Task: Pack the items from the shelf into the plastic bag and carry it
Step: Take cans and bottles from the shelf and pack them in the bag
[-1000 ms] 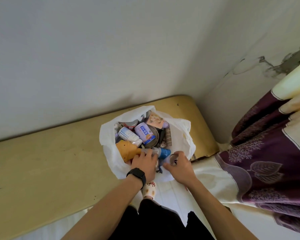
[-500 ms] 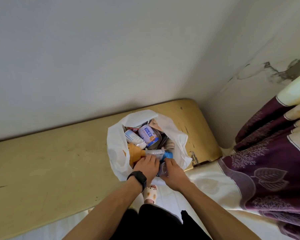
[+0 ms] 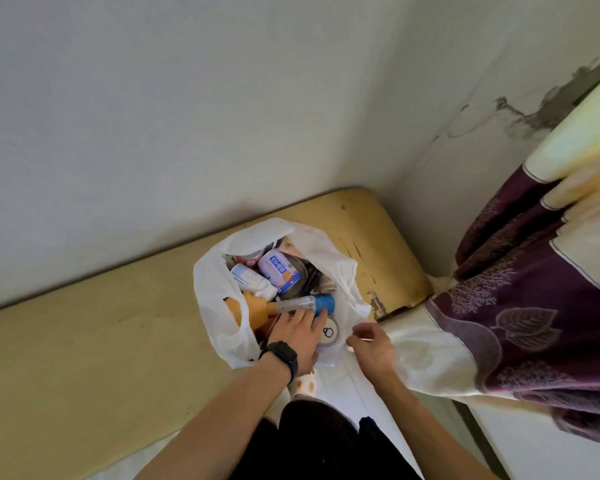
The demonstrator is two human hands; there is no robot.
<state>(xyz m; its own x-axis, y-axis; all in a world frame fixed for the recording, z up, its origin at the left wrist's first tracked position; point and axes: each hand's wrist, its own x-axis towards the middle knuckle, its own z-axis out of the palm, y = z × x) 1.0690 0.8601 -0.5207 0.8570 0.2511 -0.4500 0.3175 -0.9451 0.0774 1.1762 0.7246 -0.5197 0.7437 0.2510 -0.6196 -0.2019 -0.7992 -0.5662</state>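
A white plastic bag (image 3: pixel 215 299) stands open on the yellow shelf (image 3: pixel 84 341), near its right end. Inside lie a white-and-blue can (image 3: pixel 278 268), a small white bottle (image 3: pixel 253 280), an orange item (image 3: pixel 253 311) and a clear tube with a blue cap (image 3: pixel 305 303). A can with a pull-tab top (image 3: pixel 329 334) sits at the bag's near edge. My left hand (image 3: pixel 297 337), with a black watch on the wrist, reaches into the bag with straight fingers resting on the items. My right hand (image 3: pixel 371 346) pinches the bag's near right rim.
White walls meet in a corner behind the shelf, with cracked paint on the right wall. A purple and cream curtain (image 3: pixel 520 306) hangs at the right, touching the shelf's end. My dark trousers and a slippered foot (image 3: pixel 305 382) show below the bag.
The can that my right hand held now lies in the bag. My right hand has drawn back to the bag's right rim. My left hand has stayed on the items.
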